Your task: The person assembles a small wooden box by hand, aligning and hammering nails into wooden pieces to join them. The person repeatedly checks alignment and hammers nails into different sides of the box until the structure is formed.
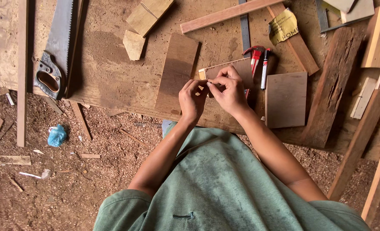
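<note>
Wooden offcut (pixel 228 70) lay flat on the bench (pixel 113 64); the left hand (pixel 193 100) and right hand (pixel 229 90) both pinched something tiny at its near edge. Fumbled, it would likely vanish into sawdust (pixel 91 171).

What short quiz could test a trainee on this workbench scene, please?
1. True or false: the handsaw lies on the same side of the bench as the left hand.
2. Which lies nearest the right hand? A) red hammer B) blue bag C) yellow paper
3. Fill in: the floor is covered with ____.
Key: 1 true; 2 A; 3 sawdust.
</note>
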